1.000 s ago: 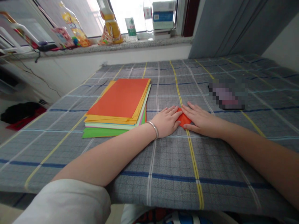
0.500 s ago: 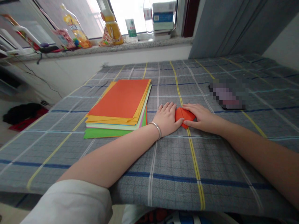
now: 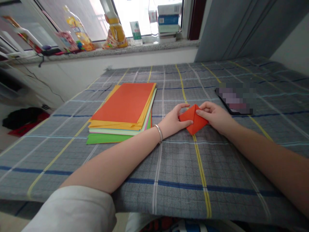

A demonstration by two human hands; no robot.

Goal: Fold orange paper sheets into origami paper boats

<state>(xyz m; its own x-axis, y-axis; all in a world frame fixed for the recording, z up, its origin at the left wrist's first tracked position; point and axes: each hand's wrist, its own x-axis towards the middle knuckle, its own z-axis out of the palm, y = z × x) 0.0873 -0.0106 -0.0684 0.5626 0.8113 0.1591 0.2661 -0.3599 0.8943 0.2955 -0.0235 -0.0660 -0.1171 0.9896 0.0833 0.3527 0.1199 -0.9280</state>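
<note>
A person's left hand and right hand grasp one folded orange paper. One bracelet rings the left wrist near one paper stack.

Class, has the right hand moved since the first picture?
Yes, slightly rightward: the right hand had fingertips at the cloth's yellow stripe; now they sit right of it.

centre right: orange paper, right hand pinching its right side, left hand at its left, thumb touching | centre left: stack, orange sheet uppermost | right: pixelated slab | top: bottles on sill | upper right: grey curtain | lower centre: checked cloth
</note>
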